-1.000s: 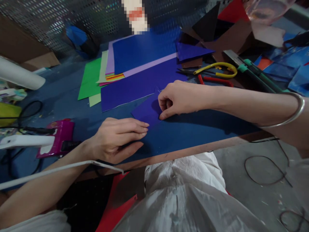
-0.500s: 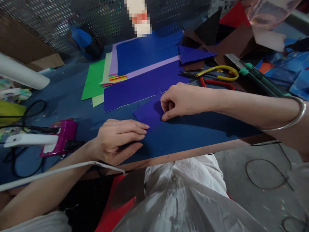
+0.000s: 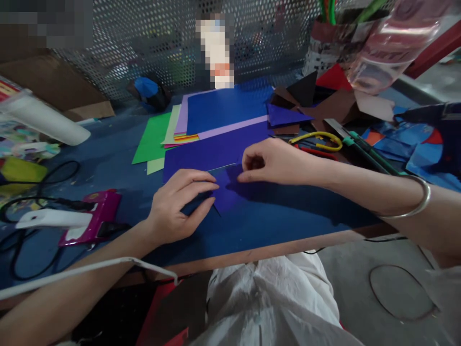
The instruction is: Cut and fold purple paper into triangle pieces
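A small piece of purple paper (image 3: 227,192) lies on the blue tabletop between my hands, in front of a larger purple sheet (image 3: 201,158). My left hand (image 3: 183,204) is at its left edge, fingers stretched out and thumb apart, with the fingertips touching the paper. My right hand (image 3: 272,161) is curled, thumb and fingers closed at the paper's upper right edge. The exact contact under those fingertips is partly hidden. A dark shadow from the right hand falls over the tabletop beside the paper.
Stacked coloured sheets (image 3: 230,108) lie behind. To the right are yellow-and-red-handled scissors (image 3: 320,139), a green cutter (image 3: 367,149) and dark paper scraps (image 3: 334,108). A magenta power socket (image 3: 91,218) with cables sits left. A white rod (image 3: 118,262) crosses near my left forearm.
The view has tilted up. The small purple paper has turned between my hands; my left hand has shifted to its left edge, with the thumb nearer the paper. The right hand remains curled at it.
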The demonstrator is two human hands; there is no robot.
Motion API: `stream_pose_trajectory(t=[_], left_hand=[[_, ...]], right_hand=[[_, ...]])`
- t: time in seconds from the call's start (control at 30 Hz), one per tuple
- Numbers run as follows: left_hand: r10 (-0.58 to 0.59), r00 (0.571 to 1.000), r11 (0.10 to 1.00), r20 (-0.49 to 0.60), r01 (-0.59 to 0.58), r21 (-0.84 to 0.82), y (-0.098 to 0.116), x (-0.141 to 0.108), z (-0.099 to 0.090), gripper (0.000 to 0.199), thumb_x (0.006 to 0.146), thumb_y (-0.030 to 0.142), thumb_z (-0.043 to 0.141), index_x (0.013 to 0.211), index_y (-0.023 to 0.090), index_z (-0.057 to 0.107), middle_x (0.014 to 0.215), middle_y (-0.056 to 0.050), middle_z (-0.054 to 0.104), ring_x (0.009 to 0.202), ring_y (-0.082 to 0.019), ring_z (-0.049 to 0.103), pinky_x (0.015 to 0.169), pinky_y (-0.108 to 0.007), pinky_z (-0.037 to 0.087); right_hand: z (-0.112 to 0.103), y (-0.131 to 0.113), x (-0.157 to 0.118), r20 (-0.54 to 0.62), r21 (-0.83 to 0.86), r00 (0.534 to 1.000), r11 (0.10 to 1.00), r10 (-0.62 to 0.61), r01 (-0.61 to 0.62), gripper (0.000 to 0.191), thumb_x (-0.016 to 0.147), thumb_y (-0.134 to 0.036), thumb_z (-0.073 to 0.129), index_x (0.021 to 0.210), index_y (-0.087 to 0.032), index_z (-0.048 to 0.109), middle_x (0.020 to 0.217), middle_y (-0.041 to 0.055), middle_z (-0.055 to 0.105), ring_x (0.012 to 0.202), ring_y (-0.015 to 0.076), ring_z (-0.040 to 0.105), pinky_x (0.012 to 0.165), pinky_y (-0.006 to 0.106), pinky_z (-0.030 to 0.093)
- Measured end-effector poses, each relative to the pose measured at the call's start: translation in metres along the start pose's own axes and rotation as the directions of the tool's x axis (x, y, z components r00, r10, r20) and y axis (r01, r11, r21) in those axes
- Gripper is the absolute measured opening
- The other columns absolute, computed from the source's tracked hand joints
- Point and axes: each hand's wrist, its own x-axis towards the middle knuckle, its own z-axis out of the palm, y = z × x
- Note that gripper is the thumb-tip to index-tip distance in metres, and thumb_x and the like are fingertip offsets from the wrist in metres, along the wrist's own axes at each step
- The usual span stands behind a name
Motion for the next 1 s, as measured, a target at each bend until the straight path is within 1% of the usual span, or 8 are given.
stream_pose_trajectory(t=[0.1, 0.2, 0.3, 0.5, 0.63, 0.77, 0.9, 1.0], left_hand=[[-0.061, 0.998, 0.998, 0.033, 0.060, 0.015, -0.004, -0.001, 0.003, 0.019, 0.099, 0.019, 0.061, 0.116, 0.026, 0.066, 0.118, -0.006, 0.075, 0.108, -0.023, 0.073, 0.098, -0.043, 0.061], [-0.105, 0.993, 0.994, 0.052, 0.105, 0.006, -0.006, 0.000, 0.005, 0.022, 0.100, 0.022, 0.061, 0.122, 0.025, 0.064, 0.127, -0.009, 0.072, 0.117, -0.025, 0.071, 0.104, -0.045, 0.059], [-0.134, 0.989, 0.991, 0.065, 0.135, -0.007, -0.007, 0.001, 0.007, 0.027, 0.101, 0.024, 0.062, 0.128, 0.023, 0.060, 0.135, -0.011, 0.068, 0.125, -0.027, 0.068, 0.108, -0.046, 0.057], [-0.156, 0.983, 0.986, 0.102, 0.160, -0.036, -0.011, 0.003, 0.011, 0.028, 0.101, 0.029, 0.063, 0.127, 0.021, 0.059, 0.133, -0.012, 0.069, 0.125, -0.027, 0.068, 0.105, -0.046, 0.059], [-0.169, 0.978, 0.984, 0.119, 0.174, -0.038, -0.013, 0.004, 0.011, 0.029, 0.101, 0.031, 0.063, 0.128, 0.021, 0.059, 0.133, -0.011, 0.069, 0.126, -0.026, 0.068, 0.106, -0.045, 0.059], [-0.195, 0.972, 0.976, 0.132, 0.205, -0.068, -0.012, 0.005, 0.013, 0.028, 0.100, 0.033, 0.064, 0.126, 0.022, 0.060, 0.132, -0.010, 0.070, 0.125, -0.026, 0.068, 0.106, -0.045, 0.059], [-0.319, 0.932, 0.920, 0.170, 0.348, -0.180, -0.009, 0.007, 0.016, 0.034, 0.096, 0.037, 0.069, 0.126, 0.022, 0.064, 0.132, -0.009, 0.070, 0.124, -0.026, 0.068, 0.108, -0.044, 0.057], [-0.457, 0.856, 0.757, 0.240, 0.516, -0.401, -0.011, 0.011, 0.017, 0.038, 0.090, 0.034, 0.076, 0.125, 0.023, 0.067, 0.130, -0.007, 0.071, 0.122, -0.025, 0.067, 0.108, -0.042, 0.056]], right_hand=[[-0.011, 0.003, 0.001, -0.194, -0.014, 0.980, 0.999, 0.033, -0.037, 0.020, 0.093, -0.040, 0.069, 0.090, -0.020, 0.074, 0.084, 0.0044, 0.076, 0.077, 0.0186, 0.065, 0.070, 0.030, 0.045], [-0.016, 0.009, 0.002, -0.264, -0.027, 0.963, 0.998, 0.055, -0.064, 0.020, 0.093, -0.038, 0.067, 0.091, -0.019, 0.074, 0.087, 0.0058, 0.075, 0.078, 0.0194, 0.065, 0.072, 0.031, 0.045], [-0.012, 0.011, 0.000, -0.234, -0.058, 0.969, 0.994, 0.076, -0.092, 0.017, 0.093, -0.035, 0.067, 0.093, -0.019, 0.074, 0.088, 0.0064, 0.076, 0.081, 0.0199, 0.066, 0.072, 0.030, 0.045], [-0.004, 0.009, -0.005, -0.198, -0.189, 0.975, 0.972, 0.099, -0.137, 0.019, 0.097, -0.030, 0.062, 0.101, -0.019, 0.076, 0.091, 0.0069, 0.077, 0.084, 0.0210, 0.067, 0.072, 0.030, 0.042], [-0.005, 0.009, -0.006, -0.189, -0.274, 0.975, 0.947, 0.117, -0.166, 0.023, 0.098, -0.034, 0.060, 0.098, -0.019, 0.077, 0.091, 0.0084, 0.077, 0.083, 0.0223, 0.066, 0.069, 0.032, 0.039], [-0.004, 0.008, -0.007, -0.177, -0.292, 0.976, 0.940, 0.127, -0.175, 0.027, 0.100, -0.038, 0.059, 0.097, -0.019, 0.078, 0.090, 0.0088, 0.077, 0.084, 0.0230, 0.067, 0.068, 0.032, 0.037], [0.000, 0.009, -0.006, -0.200, -0.282, 0.973, 0.944, 0.117, -0.172, 0.027, 0.101, -0.038, 0.060, 0.097, -0.020, 0.079, 0.089, 0.0083, 0.077, 0.084, 0.0223, 0.066, 0.068, 0.032, 0.035], [0.001, 0.011, -0.005, -0.221, -0.254, 0.970, 0.955, 0.099, -0.155, 0.023, 0.100, -0.034, 0.062, 0.095, -0.019, 0.078, 0.087, 0.0075, 0.076, 0.082, 0.0217, 0.065, 0.067, 0.032, 0.033]])
